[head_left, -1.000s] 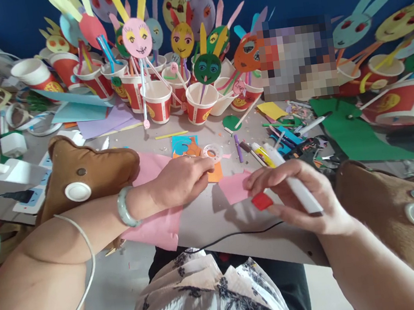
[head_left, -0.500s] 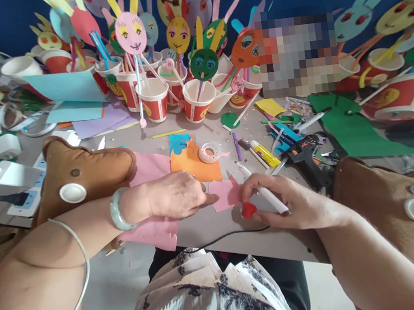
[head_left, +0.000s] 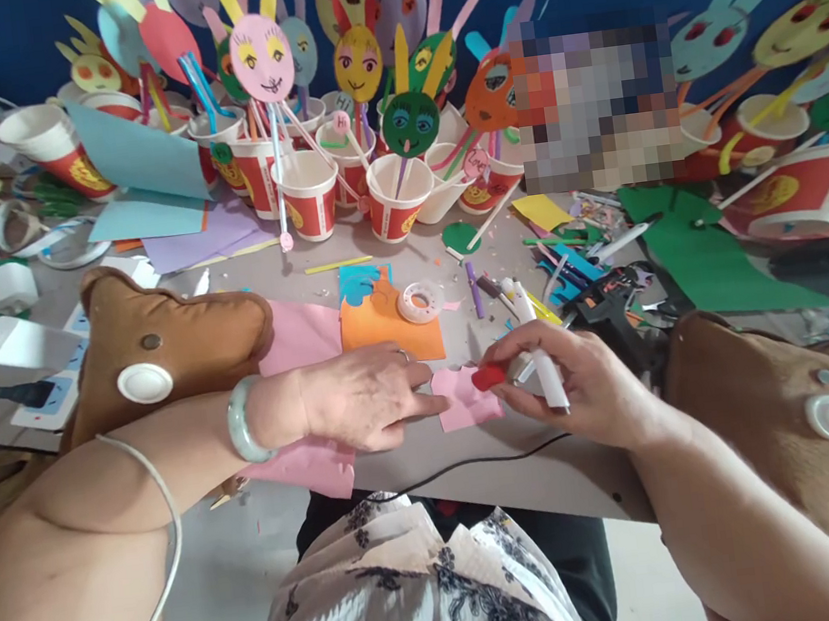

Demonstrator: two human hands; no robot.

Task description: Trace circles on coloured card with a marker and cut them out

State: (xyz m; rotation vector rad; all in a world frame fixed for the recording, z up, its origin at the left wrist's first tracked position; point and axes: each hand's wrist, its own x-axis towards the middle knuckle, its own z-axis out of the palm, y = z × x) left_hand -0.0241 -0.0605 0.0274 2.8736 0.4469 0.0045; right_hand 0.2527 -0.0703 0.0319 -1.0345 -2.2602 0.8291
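Note:
My left hand (head_left: 369, 399) lies over the table with its fingers stretched apart; the fingertips touch the left edge of a small pink paper piece (head_left: 457, 414) with a cut, wavy outline. My right hand (head_left: 580, 371) is closed around a white pen (head_left: 550, 379), which slants between the fingers. In the same hand, a small red piece (head_left: 488, 376) is pinched between thumb and fingertips, over the right part of the pink piece. An orange paper sheet (head_left: 387, 329) lies beyond my left hand, with a tape roll (head_left: 420, 302) on it. Larger pink paper (head_left: 303, 329) extends under my left forearm.
Red and white paper cups (head_left: 308, 198) with paper rabbit faces stand along the back. A glue gun (head_left: 607, 312), markers and scraps lie to the right, near green paper (head_left: 718, 263). Brown cushions (head_left: 167, 326) flank my arms. A black cable (head_left: 470, 462) crosses the table's front edge.
The small pink piece has shifted slightly right and toward me. My right hand has brought the red piece up over it and turned the pen more upright. My left fingers have spread.

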